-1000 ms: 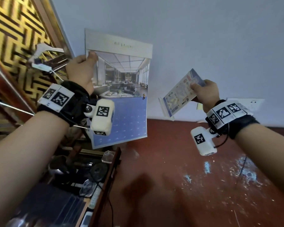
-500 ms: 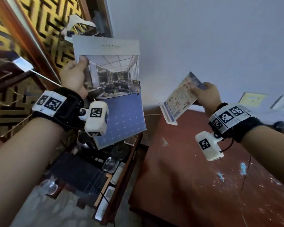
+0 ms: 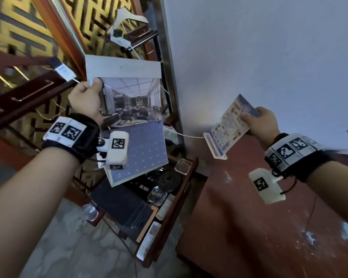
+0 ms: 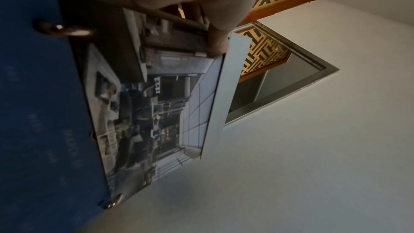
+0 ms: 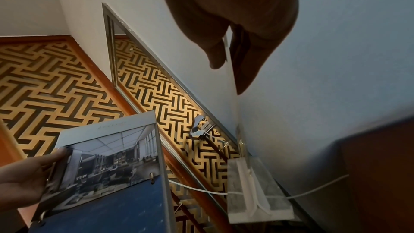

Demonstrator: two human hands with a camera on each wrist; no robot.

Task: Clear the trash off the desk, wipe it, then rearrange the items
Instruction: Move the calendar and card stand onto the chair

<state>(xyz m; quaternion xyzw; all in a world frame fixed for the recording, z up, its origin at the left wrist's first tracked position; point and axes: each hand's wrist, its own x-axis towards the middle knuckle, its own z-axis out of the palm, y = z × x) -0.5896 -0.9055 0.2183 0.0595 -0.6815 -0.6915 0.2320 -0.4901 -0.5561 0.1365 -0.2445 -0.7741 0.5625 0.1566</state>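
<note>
My left hand (image 3: 86, 99) grips the upper left edge of a ring-bound desk calendar (image 3: 133, 121) and holds it up in the air; it shows an interior photo above a blue sheet (image 4: 44, 112). My right hand (image 3: 259, 121) pinches the top of a clear acrylic sign stand (image 3: 227, 129) with a printed card in it, held tilted above the red-brown desk (image 3: 249, 227). In the right wrist view the stand's clear base (image 5: 257, 192) hangs below my fingers (image 5: 217, 56), and the calendar (image 5: 112, 166) shows at lower left.
Left of the desk stands a low side table (image 3: 181, 213) crowded with a dark tray, glasses, a glass ashtray (image 3: 183, 166) and remotes (image 3: 149, 239). A white cable (image 3: 181, 134) runs along the wall. A gold lattice screen (image 3: 18, 37) and mirror stand behind.
The head view has swung left and down, so the side table and floor now show. Both hands keep the same hold, the calendar and the sign stand still held up.
</note>
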